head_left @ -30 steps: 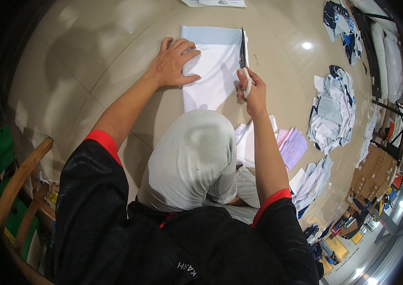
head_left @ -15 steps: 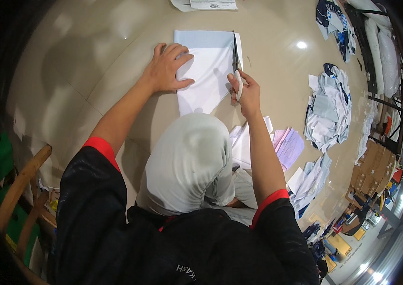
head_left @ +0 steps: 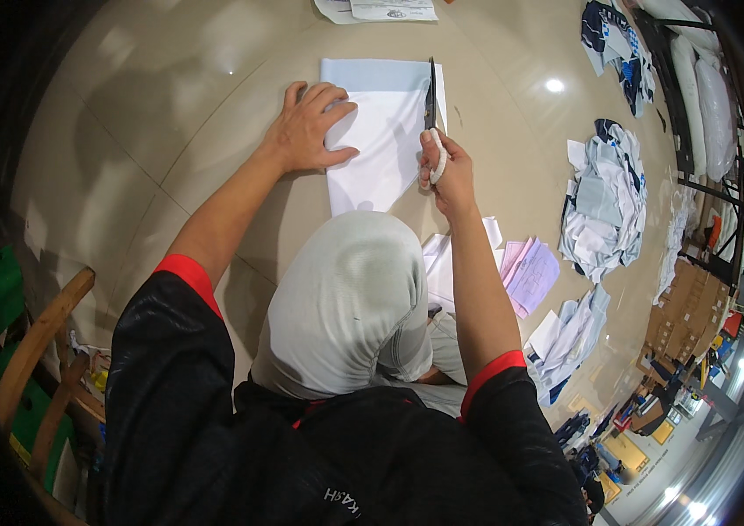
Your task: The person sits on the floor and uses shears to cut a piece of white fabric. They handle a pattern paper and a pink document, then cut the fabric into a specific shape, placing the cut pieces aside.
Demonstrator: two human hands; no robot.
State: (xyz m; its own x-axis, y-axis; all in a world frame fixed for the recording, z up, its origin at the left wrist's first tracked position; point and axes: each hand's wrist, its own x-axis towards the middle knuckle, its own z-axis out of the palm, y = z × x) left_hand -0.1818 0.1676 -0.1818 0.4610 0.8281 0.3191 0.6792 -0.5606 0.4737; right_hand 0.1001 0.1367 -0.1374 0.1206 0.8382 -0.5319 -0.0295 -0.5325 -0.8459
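white cloth (head_left: 376, 131) lies beneath the splayed left hand (head_left: 309, 131), beside the right hand (head_left: 453, 178) gripping scissors (head_left: 430, 112).

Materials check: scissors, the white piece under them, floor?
Scissors: blades likely metal, being slim, dark and straight-edged; the pale handle loop looks thick and matte, perhaps wrapped in cloth or tape.
White piece: probably fabric, matte, with soft creases; fibre can't be told.
Floor: likely glossy tile, given joint lines and a bright reflection.
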